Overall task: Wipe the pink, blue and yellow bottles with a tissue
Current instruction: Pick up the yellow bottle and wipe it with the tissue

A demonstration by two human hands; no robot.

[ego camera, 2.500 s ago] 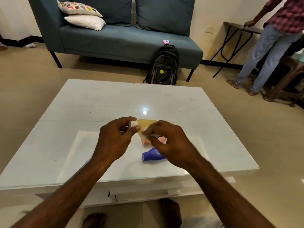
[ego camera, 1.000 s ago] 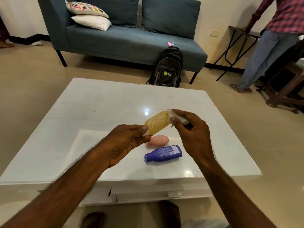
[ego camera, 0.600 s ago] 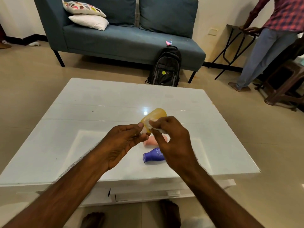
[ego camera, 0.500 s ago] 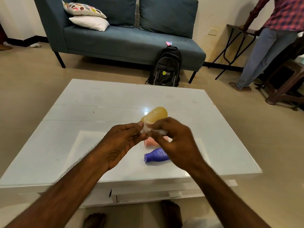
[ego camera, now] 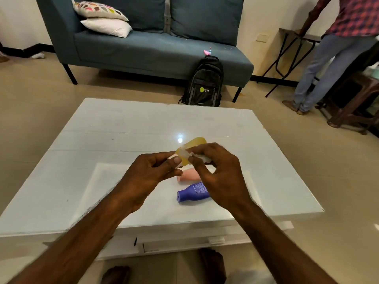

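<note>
Cap (ego camera: 171, 157) of yellow bottle (ego camera: 194, 142) points near-left, base far-right.

The translucent yellow plastic bottle (ego camera: 193, 143) shows amber; the crumpled paper tissue (ego camera: 202, 158) is white. The smooth pink plastic bottle (ego camera: 189, 175) is plain, and the blue plastic bottle (ego camera: 193, 191) carries white print. The glossy counter (ego camera: 123, 140) is white. The fabric sofa (ego camera: 143, 50) is teal, with 2 cushions: a plain white cushion (ego camera: 106, 27) and a spotted multicoloured cushion (ego camera: 98, 9). The black nylon backpack (ego camera: 205, 83) bears a lime-green dot.
</note>
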